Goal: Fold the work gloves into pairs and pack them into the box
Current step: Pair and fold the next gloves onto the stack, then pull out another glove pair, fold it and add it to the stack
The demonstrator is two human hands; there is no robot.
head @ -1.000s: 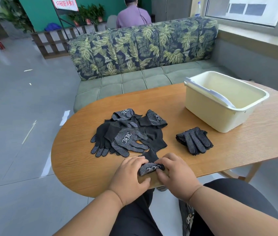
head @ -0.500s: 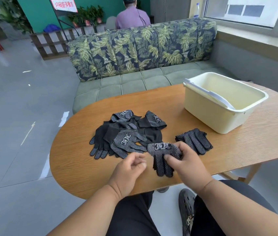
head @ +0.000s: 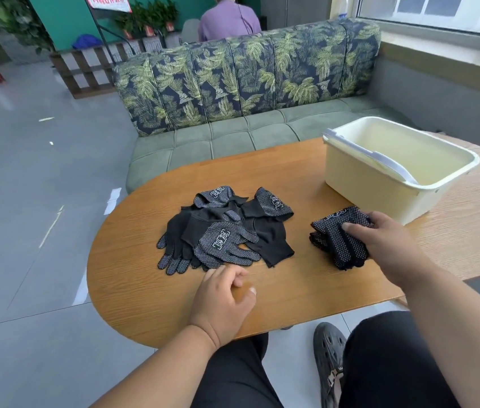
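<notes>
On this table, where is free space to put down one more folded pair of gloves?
Bare wood lies between the loose glove pile and the box, and along the near edge beside the left hand. It is crowded by the folded stack under the right hand.

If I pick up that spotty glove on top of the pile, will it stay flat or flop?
The spotty glove would probably flop: its fingers splay limply over the pile. It looks like thin knit, so likely light. The dots probably make it grippy, not slippery.

Loose gloves (head: 224, 231) left of folded stack (head: 339, 237); box (head: 362, 179) behind, prob. empty.
</notes>
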